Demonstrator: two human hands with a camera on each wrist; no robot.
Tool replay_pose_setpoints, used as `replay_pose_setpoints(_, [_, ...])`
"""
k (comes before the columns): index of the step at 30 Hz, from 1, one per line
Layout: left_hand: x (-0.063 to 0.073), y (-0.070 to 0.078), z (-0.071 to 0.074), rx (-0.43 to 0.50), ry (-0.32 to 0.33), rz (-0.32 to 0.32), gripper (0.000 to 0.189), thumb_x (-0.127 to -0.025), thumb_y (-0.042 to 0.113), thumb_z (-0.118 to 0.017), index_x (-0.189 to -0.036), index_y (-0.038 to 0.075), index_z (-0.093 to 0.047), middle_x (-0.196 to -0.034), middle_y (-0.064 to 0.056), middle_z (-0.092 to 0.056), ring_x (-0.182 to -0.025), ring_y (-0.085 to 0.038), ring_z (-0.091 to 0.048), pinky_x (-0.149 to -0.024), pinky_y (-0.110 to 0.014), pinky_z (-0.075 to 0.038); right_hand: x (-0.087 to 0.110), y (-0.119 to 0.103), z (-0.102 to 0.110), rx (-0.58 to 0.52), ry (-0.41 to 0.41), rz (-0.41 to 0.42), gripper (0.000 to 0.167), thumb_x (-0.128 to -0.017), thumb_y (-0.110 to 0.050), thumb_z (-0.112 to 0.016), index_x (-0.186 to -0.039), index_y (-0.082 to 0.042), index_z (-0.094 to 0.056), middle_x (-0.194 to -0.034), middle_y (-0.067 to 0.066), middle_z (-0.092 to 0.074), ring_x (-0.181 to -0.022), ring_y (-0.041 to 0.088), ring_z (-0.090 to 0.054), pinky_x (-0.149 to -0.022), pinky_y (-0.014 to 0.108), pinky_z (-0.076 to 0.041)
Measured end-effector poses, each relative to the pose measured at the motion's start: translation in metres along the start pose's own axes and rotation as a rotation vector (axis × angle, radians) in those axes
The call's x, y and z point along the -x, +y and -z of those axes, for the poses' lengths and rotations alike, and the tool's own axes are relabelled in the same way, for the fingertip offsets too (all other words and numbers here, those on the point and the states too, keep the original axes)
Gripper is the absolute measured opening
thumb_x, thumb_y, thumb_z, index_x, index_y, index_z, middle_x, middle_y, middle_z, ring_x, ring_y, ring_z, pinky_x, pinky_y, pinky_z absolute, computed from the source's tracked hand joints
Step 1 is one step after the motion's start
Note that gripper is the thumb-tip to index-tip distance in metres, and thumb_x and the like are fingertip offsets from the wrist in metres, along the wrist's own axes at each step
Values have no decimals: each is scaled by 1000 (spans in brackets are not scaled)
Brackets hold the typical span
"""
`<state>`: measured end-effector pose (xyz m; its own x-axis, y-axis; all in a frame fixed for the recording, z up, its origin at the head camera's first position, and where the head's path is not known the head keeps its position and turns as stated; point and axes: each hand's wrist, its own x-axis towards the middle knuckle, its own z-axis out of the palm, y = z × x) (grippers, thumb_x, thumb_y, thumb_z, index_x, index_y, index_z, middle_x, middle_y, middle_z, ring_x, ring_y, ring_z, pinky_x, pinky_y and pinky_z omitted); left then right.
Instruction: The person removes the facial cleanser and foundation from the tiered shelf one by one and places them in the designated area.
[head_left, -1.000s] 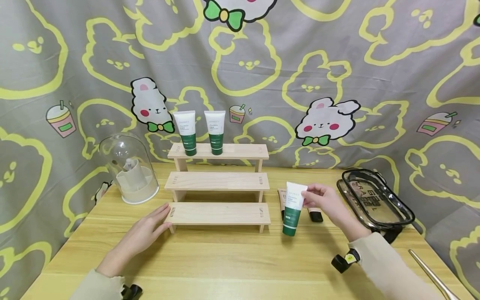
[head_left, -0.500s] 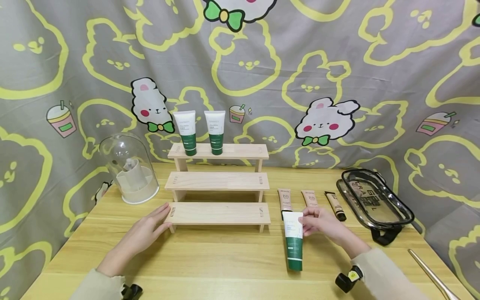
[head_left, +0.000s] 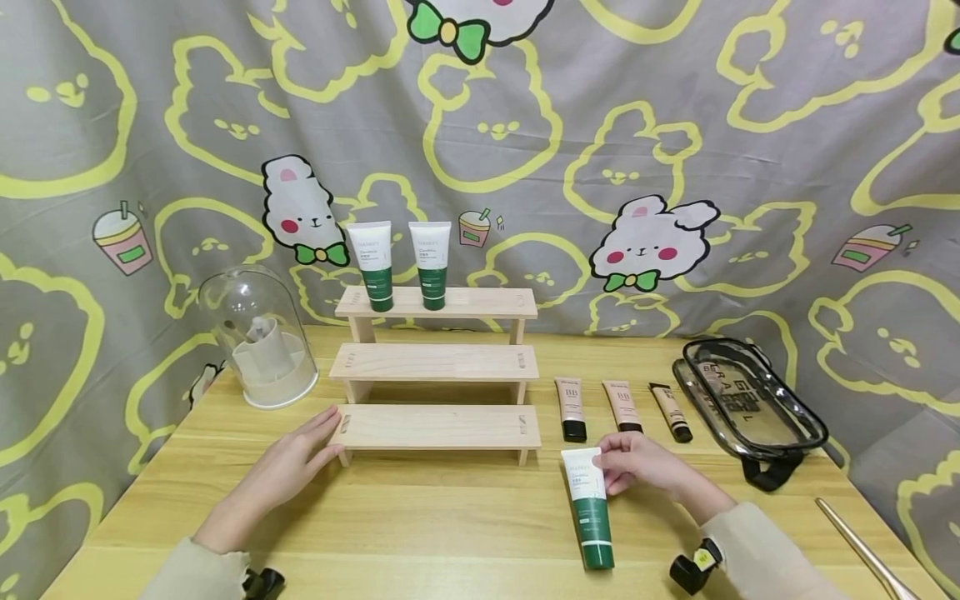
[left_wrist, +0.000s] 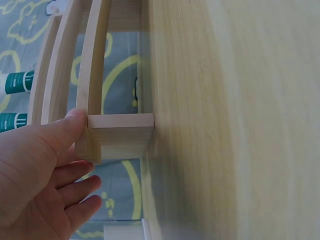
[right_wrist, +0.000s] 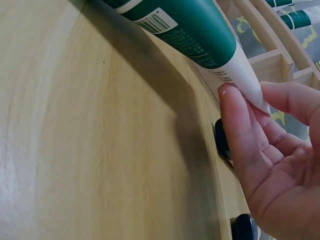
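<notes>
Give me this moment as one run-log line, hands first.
left hand: holds lowest step of wooden rack | right hand: pinches green-and-white tube by white end | top step: two matching tubes, upright

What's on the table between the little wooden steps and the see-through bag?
Two BB tubes, then a slimmer dark-ended tube nearest the bag; the head view shows all three.

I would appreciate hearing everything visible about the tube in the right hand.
The tube, apparently plastic, is white at the flat end, green below, with printing, a barcode and a white band by the cap. It slants over the table, flat end pinched in the right hand's grip; any table contact is unclear.
</notes>
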<state>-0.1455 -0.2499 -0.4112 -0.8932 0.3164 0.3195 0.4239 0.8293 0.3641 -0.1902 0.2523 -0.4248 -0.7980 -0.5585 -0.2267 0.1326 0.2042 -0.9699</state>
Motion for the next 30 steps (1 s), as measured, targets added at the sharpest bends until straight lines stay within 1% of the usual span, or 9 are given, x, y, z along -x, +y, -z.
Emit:
replay_pose_setpoints(5, [0,0,0,-3,2,-2,49,-91,18,-60,-128,-10,-46,-135,-25,-40,-120,-41,-41,-98,-54,-34,2,-1,0,-3,2,-7,15,-88,-5,-55,-97,7,-52,-74,12,-61,-60,15,-61,-57,26,-56])
replay_pose_setpoints(14, [-1,0,0,-5,-2,2,49,-91,18,-60,-128,-10,-47,-135,-25,-40,-120,-41,-41,-98,-54,-34,0,1,-4,46,1,-24,25,-89,-5,-56,-107,11,-48,-73,12,-63,-57,15,-60,-53,27,-55])
replay_pose_setpoints(20, [-1,0,0,-5,0,4,49,-91,18,-60,-128,-10,-46,-135,-25,-40,-120,-41,-41,-98,-54,-34,0,-1,-5,77,9,-29,26,-88,-5,-57,-106,11,-48,-71,13,-63,-57,15,-60,-52,26,-54])
replay_pose_setpoints(26, [0,-1,-1,0,3,-4,49,-91,19,-60,-128,-10,-47,-135,-25,-40,-120,-41,-41,-98,-54,-34,1,-1,-5,119,15,-59,25,-87,-8,-60,-105,8,-52,-69,13,-63,-55,15,-60,-50,25,-54])
replay_pose_setpoints(30, [0,-2,-2,-4,10,-7,49,-90,19,-60,-128,-9,-47,-135,-24,-40,-120,-41,-42,-97,-54,-34,2,0,-4,147,-3,-67,25,-86,-9,-62,-103,7,-54,-67,14,-63,-52,14,-59,-49,25,-54])
